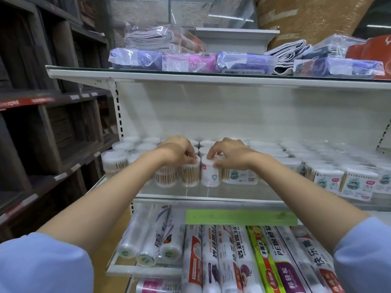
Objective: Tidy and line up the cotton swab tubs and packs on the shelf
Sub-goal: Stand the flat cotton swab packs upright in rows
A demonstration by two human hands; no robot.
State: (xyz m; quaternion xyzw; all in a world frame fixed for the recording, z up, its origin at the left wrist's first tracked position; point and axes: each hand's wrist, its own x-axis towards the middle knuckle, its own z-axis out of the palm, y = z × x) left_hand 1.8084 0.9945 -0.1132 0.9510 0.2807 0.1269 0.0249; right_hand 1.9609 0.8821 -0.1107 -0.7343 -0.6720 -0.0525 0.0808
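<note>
Cotton swab tubs point(189, 173) crowd a white shop shelf point(190, 195) under the hands point(203, 154).

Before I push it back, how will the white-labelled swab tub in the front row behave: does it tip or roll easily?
The white-labelled tub is a tall, narrow cylinder, so a push near its lid would probably tip it. On its side it would likely roll. Packed with swabs, it is probably light. The right hand grips its top, and the left hand holds the neighbouring clear tub.
</note>
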